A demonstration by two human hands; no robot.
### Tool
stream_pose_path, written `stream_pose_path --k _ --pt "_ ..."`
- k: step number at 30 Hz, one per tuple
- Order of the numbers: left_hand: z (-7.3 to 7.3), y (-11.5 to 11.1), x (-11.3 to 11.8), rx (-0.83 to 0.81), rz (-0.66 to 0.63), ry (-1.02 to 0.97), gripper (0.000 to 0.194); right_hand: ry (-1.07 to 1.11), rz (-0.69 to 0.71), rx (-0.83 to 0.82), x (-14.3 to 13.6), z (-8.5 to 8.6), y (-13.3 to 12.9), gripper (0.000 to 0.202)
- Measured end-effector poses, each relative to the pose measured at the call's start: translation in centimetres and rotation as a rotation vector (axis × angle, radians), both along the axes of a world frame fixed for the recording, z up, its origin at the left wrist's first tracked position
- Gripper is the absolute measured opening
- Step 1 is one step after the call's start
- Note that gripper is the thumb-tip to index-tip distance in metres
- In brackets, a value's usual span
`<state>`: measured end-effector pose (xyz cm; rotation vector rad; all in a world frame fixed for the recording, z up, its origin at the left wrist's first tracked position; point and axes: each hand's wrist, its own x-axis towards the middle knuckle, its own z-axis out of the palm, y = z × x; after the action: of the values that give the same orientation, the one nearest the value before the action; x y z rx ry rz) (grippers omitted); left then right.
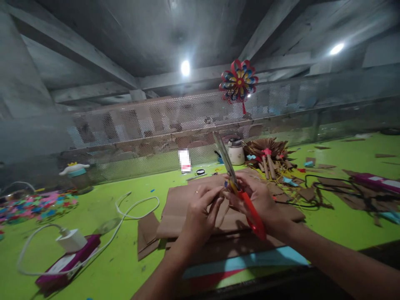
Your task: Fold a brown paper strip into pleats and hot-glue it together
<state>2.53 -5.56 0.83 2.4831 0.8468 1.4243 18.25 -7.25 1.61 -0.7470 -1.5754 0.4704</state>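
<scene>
My right hand is closed around a pair of scissors with orange-red handles, its blades pointing up and away from me. Beside it, the fingers of my left hand are pinched together, close to the right fingertips. Whatever small piece lies between them is too hidden to name. Both hands are above a stack of brown paper sheets, creased and layered. Light blue paper and red paper stick out from under the stack at the near edge.
On the left are a purple power strip with a white charger, a looping white cable, and colourful paper stars. Folded brown paper fans and a lidded jar stand behind. Black cable and scraps lie right.
</scene>
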Motion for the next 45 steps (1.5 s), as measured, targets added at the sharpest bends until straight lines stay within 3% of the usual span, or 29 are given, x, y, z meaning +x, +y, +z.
stream_pose_path --k 7,12,16,25,45 --pt "0.9 -0.9 0.4 -0.155 -0.115 -0.074 0.025 -0.009 -0.005 0.052 0.2 0.6 -0.4 0.026" --pt "0.9 -0.4 0.2 -0.328 -0.105 -0.206 0.018 -0.132 -0.079 0.06 0.8 0.7 0.0 0.027" --pt "1.3 -0.6 0.0 -0.4 -0.136 -0.328 0.018 -0.348 -0.075 -0.023 2.1 1.0 -1.2 0.029" --pt "2.3 -1.8 0.1 -0.444 -0.123 -0.433 0.018 -0.755 -0.198 -0.027 4.8 0.9 -3.2 0.047" --pt "2.2 -1.4 -0.7 -0.375 -0.177 -0.345 0.01 -0.754 -0.239 -0.01 5.0 1.3 -3.7 0.045"
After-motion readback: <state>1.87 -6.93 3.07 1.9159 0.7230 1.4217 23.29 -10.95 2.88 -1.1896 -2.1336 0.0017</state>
